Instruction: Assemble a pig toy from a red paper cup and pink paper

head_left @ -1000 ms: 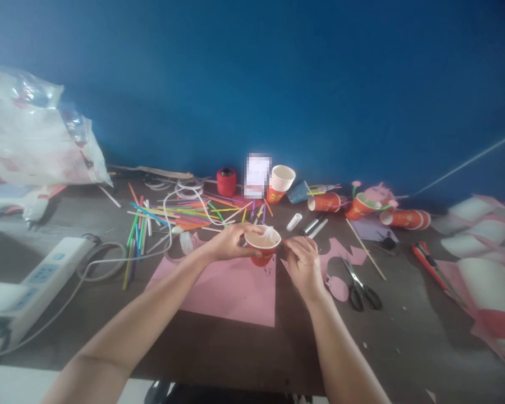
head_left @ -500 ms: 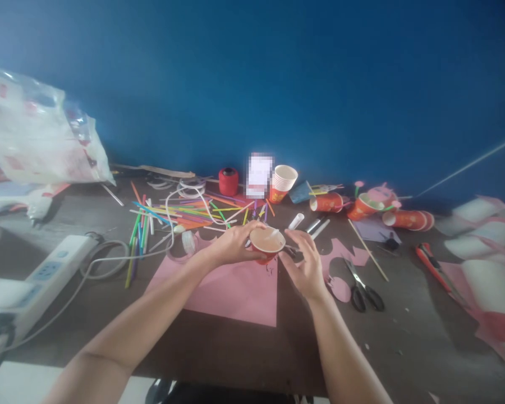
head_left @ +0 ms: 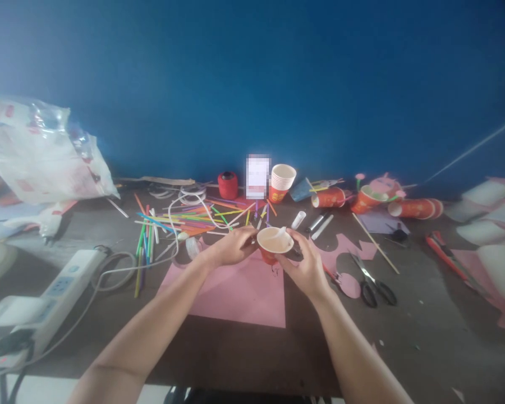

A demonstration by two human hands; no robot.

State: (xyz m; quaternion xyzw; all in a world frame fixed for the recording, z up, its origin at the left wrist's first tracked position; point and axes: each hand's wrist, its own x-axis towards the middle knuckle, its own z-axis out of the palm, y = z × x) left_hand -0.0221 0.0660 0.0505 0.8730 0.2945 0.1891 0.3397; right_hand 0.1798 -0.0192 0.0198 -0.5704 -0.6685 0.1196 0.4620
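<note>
A red paper cup (head_left: 270, 257) with a pale rim is held tilted above a pink paper sheet (head_left: 239, 303), its mouth facing me. A small white piece (head_left: 281, 232) stands at the inner far edge of the cup. My right hand (head_left: 307, 264) grips the cup's right side, thumb low on the front and fingers behind the rim. At the cup's left, my left hand (head_left: 235, 246) has bent fingers with a gap between thumb and forefinger. Its tips are close to the wall; whether they touch is unclear.
Behind lie colored straws (head_left: 193, 216), red yarn (head_left: 228, 185), a lit phone (head_left: 258, 177) and stacked cups (head_left: 283, 179). Scissors (head_left: 372, 280), a utility knife (head_left: 446, 255) and a decorated cup (head_left: 368, 199) are at right. A power strip (head_left: 63, 286) and glue gun (head_left: 46, 221) are left.
My right hand has closed from beside the cup onto its right side. The left hand has loosened from the cup. The cup has shifted slightly right, and the view has moved a little.
</note>
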